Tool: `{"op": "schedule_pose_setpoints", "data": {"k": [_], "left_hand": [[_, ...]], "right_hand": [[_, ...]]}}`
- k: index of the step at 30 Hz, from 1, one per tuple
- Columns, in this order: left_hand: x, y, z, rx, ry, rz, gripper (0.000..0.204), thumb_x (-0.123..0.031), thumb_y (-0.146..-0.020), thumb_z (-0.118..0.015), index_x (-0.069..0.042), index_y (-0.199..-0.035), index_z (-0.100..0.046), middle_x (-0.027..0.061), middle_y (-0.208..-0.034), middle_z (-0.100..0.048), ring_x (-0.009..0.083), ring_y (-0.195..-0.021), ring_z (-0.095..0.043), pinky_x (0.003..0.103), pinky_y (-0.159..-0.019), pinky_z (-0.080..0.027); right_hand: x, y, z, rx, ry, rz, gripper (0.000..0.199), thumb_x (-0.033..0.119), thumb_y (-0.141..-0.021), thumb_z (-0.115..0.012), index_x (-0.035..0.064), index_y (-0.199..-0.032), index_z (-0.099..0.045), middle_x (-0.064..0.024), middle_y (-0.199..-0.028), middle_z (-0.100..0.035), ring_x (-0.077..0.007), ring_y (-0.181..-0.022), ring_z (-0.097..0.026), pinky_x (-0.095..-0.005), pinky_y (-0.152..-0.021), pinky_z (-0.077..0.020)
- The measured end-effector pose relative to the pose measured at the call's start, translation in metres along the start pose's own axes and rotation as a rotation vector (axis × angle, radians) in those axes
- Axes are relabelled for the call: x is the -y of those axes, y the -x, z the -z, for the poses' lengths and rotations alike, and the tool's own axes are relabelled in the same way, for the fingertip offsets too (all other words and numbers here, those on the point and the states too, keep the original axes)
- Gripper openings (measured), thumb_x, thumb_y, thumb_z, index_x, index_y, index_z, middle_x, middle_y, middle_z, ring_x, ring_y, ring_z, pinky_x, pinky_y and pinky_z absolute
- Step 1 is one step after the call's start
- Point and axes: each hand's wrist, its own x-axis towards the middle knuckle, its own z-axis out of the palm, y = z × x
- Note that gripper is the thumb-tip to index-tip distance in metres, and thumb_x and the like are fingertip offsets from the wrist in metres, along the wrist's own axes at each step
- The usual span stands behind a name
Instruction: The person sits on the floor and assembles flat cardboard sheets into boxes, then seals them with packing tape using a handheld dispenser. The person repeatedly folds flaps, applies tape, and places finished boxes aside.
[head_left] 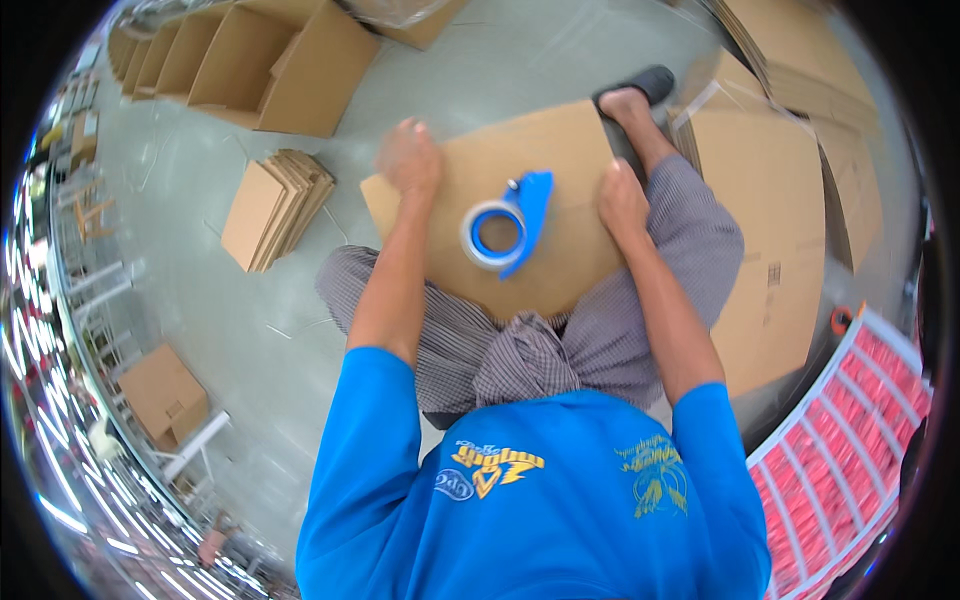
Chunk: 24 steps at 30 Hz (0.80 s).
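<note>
The blurred left hand (410,160) is at the cardboard sheet's (575,195) left side, its grip impossible to tell. Mid-sheet lies the blue tape dispenser (532,225), seemingly for easy reach. The right hand (624,205), fingers curled by the right edge, perhaps steadies it; whether it pinches, I cannot tell. Around, on grey floor (480,75): a cardboard stack (275,215), then larger flattened cartons (765,200).

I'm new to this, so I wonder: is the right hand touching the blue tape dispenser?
Apart: the head view shows brown cardboard between the right hand and the blue tape dispenser.
</note>
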Motion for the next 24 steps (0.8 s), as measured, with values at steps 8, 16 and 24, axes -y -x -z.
{"op": "schedule_pose_setpoints", "data": {"k": [8, 16, 24], "left_hand": [[0.043, 0.168, 0.115, 0.372, 0.591, 1.043, 0.056, -0.026, -0.093, -0.063, 0.005, -0.134, -0.042, 0.0224, -0.143, -0.041, 0.0303, -0.129, -0.045, 0.044, -0.108, -0.037], [0.05, 0.072, 0.085, 0.523, 0.832, 0.68, 0.051, -0.012, -0.088, -0.067, 0.002, -0.132, -0.045, 0.0176, -0.12, -0.062, 0.0292, -0.107, -0.062, 0.043, -0.091, -0.051], [0.051, -0.014, 0.05, 0.506, 0.539, 0.524, 0.083, -0.015, -0.079, -0.078, 0.005, -0.145, -0.031, 0.0215, -0.127, -0.059, 0.0274, -0.11, -0.062, 0.036, -0.095, -0.051]], "right_hand": [[0.037, -0.02, 0.023, 0.167, -0.18, -0.272, 0.042, 0.033, -0.1, -0.03, 0.001, -0.108, -0.056, -0.0246, -0.114, -0.061, -0.045, -0.106, -0.056, -0.0551, -0.091, -0.0432], [0.007, -0.094, -0.011, 0.269, -0.116, -0.158, 0.041, 0.031, -0.099, -0.034, -0.0024, -0.104, -0.058, -0.0294, -0.107, -0.063, -0.0479, -0.102, -0.058, -0.0548, -0.085, -0.0464], [-0.003, -0.127, -0.026, -0.009, -0.1, -0.222, 0.044, 0.031, -0.099, -0.033, -0.0061, -0.102, -0.057, -0.0323, -0.103, -0.062, -0.0482, -0.1, -0.059, -0.0524, -0.084, -0.0466]]}}
